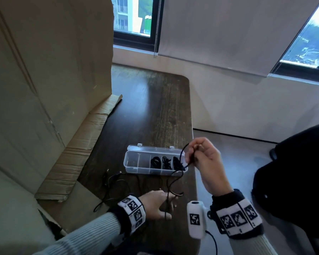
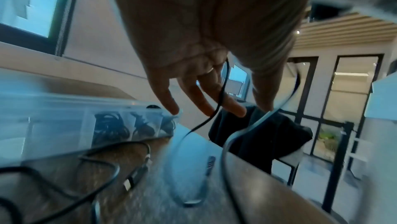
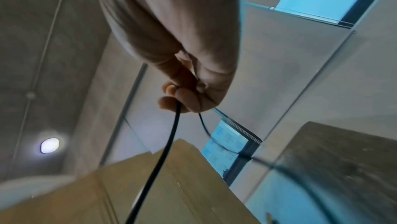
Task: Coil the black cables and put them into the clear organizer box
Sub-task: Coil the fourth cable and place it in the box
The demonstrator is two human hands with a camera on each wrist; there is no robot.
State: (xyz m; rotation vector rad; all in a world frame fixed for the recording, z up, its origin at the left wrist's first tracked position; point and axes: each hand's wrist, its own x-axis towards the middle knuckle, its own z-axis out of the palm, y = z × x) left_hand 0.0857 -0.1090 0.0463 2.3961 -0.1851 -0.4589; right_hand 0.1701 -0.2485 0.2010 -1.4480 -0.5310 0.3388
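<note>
The clear organizer box (image 1: pixel 134 161) lies open on the dark wooden table (image 1: pixel 155 107); its three right compartments each hold a coiled black cable (image 1: pixel 156 161). My right hand (image 1: pixel 191 155) is raised over the box's right end and pinches a loop of a black cable (image 1: pixel 175 179) that hangs down to my left hand (image 1: pixel 170 207). The left hand hovers low over the table with straight, spread fingers (image 2: pixel 169 103), and the cable (image 2: pixel 221 95) runs between them. In the right wrist view my right hand (image 3: pixel 178 98) pinches the cable (image 3: pixel 167 146). Loose black cables (image 1: pixel 118 181) lie left of the left hand.
A tall cardboard sheet (image 1: pixel 44 70) stands along the table's left side, its flap lying on the tabletop. A dark garment (image 1: pixel 293 172) sits right of the table. The table's right edge passes just under my right hand. Loose cable plugs (image 2: pixel 128 181) lie in front of the box (image 2: pixel 64 117).
</note>
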